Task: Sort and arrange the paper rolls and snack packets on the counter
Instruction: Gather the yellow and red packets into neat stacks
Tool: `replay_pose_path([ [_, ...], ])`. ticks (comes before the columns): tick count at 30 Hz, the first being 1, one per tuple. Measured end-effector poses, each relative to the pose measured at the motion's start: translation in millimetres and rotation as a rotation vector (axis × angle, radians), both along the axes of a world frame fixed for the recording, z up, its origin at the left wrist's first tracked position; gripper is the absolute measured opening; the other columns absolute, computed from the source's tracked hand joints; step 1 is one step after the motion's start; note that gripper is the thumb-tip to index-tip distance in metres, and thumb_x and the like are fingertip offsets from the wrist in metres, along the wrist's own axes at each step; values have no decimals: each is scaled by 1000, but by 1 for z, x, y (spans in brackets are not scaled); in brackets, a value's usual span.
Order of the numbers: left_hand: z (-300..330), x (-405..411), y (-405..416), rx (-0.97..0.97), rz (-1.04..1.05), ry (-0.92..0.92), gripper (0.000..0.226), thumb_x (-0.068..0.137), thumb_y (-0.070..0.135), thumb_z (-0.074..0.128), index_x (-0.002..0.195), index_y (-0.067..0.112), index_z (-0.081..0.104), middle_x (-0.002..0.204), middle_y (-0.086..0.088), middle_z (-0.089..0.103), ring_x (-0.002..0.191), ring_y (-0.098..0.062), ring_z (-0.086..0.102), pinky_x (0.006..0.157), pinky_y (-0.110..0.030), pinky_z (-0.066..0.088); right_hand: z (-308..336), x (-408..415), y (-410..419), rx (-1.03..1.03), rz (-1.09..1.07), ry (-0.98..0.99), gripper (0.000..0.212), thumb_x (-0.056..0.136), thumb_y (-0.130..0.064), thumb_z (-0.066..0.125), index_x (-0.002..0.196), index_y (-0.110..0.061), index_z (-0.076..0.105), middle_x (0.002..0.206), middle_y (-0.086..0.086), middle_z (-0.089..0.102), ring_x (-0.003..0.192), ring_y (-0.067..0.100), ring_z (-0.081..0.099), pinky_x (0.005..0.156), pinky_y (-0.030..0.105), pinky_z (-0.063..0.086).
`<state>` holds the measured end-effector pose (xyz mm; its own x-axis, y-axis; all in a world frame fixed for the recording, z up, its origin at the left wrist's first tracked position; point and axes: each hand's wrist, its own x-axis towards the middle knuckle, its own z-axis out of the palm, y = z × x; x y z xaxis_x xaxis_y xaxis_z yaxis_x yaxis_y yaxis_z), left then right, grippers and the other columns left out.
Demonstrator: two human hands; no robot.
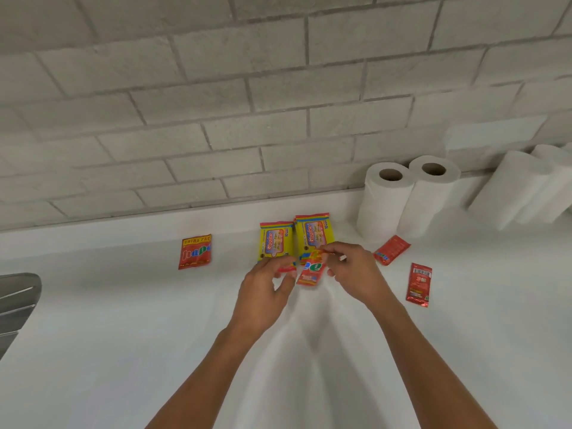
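My right hand [356,274] pinches the top edge of a red snack packet [311,274], which hangs just above the white counter [123,305]. To its left, my left hand [266,292] has its fingers loosely bent over the lower edge of the left of two yellow snack packets [276,239] [313,233], its thumb apart from them and gripping nothing that I can see. Both yellow packets lie side by side near the wall. Other red packets lie at the left [195,251] and at the right [391,249] [418,284]. Two paper rolls [383,199] [430,196] stand upright at the back right.
More paper rolls [510,190] [554,181] lean against the grey brick wall [216,103] at the far right. A metal object [15,301] juts in at the left edge.
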<state>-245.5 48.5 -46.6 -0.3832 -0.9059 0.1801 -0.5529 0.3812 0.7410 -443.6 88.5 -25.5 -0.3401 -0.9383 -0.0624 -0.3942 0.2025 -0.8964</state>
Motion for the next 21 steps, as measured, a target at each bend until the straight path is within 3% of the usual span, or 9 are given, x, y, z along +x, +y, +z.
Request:
replay_pose_path([
  [5,0,18,0,80,-32,126,17,93,40,62,109,40,68,100,24,68,85,-3,66,70,-20,56,3,44,-5,-10,125,-80,21,97,-12,58,97,-27,73,76,-22,67,71,-2,63,65,13,49],
  [8,-5,39,-4,118,7,140,13,93,30,66,102,38,69,91,26,69,83,-1,66,67,-13,53,2,72,-13,-8,159,-80,22,97,-11,58,97,-27,73,70,-27,65,68,-9,63,64,10,48],
  [14,-15,77,-26,224,101,129,12,93,22,68,97,33,70,90,18,69,82,3,66,62,-5,48,-4,109,-25,11,119,-94,20,96,-18,62,114,-21,71,93,-10,68,78,3,64,66,16,51],
  [17,-22,95,-52,266,196,62,12,93,25,67,104,24,72,90,13,68,77,-2,67,63,-7,47,-9,116,-27,20,83,-130,21,94,-22,65,114,-25,68,96,-4,68,72,7,66,62,16,52],
  [21,-29,113,-96,219,225,-76,15,94,25,64,100,16,74,89,6,68,80,-10,62,69,-22,44,-18,116,-22,70,34,-144,21,94,-22,66,114,-22,68,96,-3,67,71,16,69,68,23,54],
])
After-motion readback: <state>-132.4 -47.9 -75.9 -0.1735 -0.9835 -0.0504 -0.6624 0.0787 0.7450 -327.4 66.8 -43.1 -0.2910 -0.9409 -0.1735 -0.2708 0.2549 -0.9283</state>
